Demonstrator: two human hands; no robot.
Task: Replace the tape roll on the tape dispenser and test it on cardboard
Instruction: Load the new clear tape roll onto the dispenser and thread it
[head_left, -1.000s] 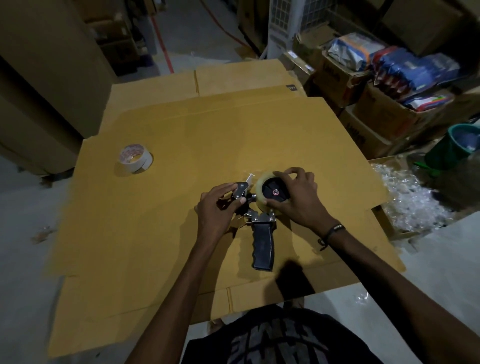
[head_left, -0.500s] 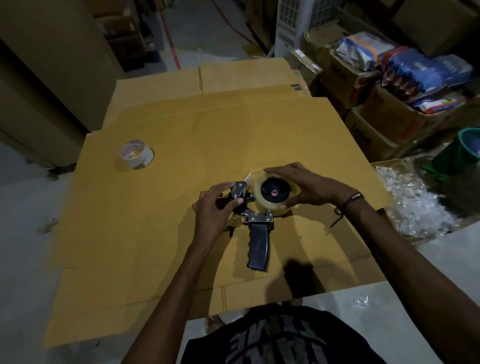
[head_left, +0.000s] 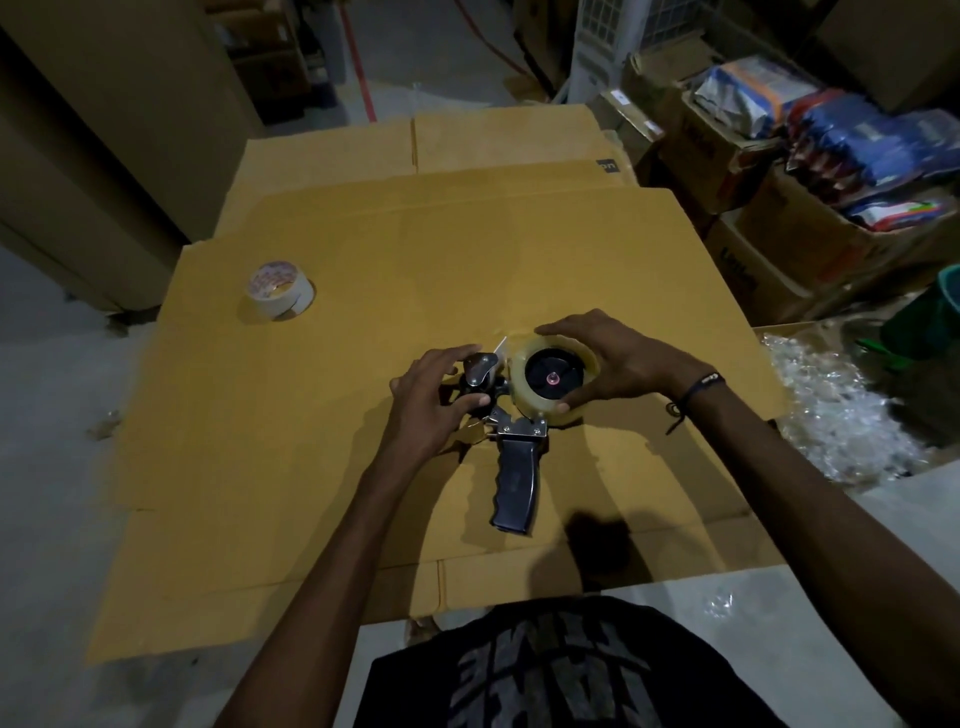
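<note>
A tape dispenser with a black handle lies flat on a large sheet of cardboard, handle pointing toward me. A clear tape roll sits on its black hub. My right hand wraps around the roll from the right, fingers on its far rim and thumb on its near side. My left hand grips the dispenser's metal front end by the roller. A second roll, white with a printed core, stands on the cardboard at the far left, away from both hands.
More flat cardboard lies behind the top sheet. Open boxes of packaged goods stand at the right, with a box of clear plastic scraps and a green bucket near the cardboard's right edge. Grey floor surrounds the sheets.
My right hand slid from on top of the roll to its right side, exposing the black hub. The left hand kept its hold on the front end.
</note>
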